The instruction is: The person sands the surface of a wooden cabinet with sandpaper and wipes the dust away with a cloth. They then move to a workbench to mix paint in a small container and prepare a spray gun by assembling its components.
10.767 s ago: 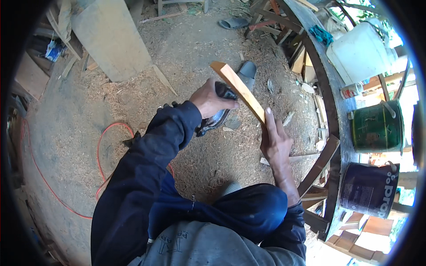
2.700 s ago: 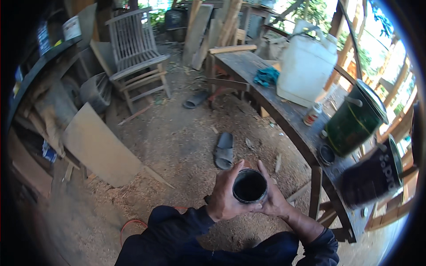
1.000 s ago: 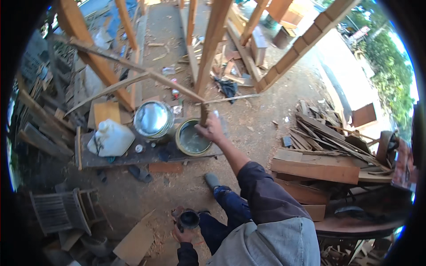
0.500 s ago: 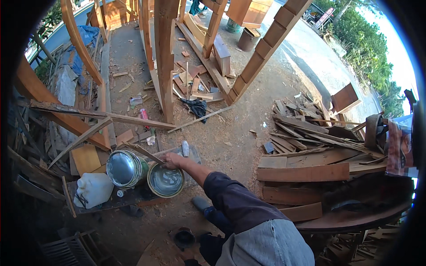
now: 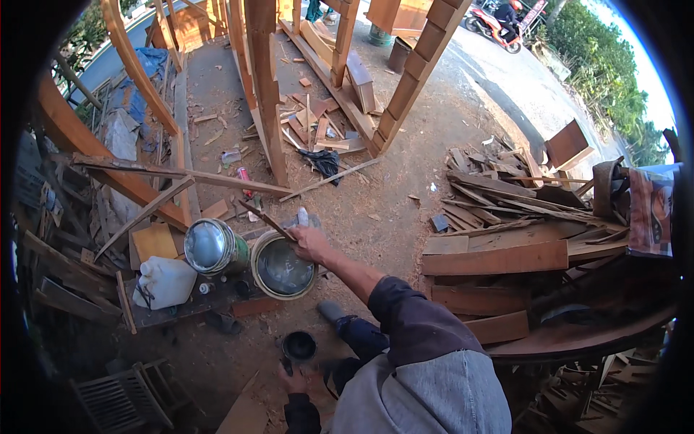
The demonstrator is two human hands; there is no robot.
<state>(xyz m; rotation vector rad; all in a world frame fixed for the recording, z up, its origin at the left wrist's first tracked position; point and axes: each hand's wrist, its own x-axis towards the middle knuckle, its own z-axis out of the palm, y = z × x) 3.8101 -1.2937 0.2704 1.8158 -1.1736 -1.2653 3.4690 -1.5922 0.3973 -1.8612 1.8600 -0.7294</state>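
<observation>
My right hand (image 5: 311,244) is closed round one end of a thin, flat wooden stick (image 5: 266,220). The stick slants over the rim of an open bucket (image 5: 285,266) with greyish contents. Lower down, my left hand (image 5: 295,380) is closed at the near side of a small round black pot (image 5: 298,346), seemingly on a short dark handle. Part of that grip is in shadow. Left of the open bucket stands a second bucket (image 5: 210,246) with a shiny silvery top. Beside it is a white plastic jug (image 5: 165,282), near a small white cap (image 5: 207,288).
The buckets and jug stand on a low bench (image 5: 181,309). Upright wooden frames (image 5: 269,94) rise ahead. Scrap boards (image 5: 499,278) pile up on the right, and a slatted wooden piece (image 5: 119,398) lies lower left. A motorbike (image 5: 499,29) with a rider is on the road.
My left hand has come into clear view at the black pot, which is farther forward. My right hand and stick have shifted slightly right and up, as the view has. The motorbike has appeared.
</observation>
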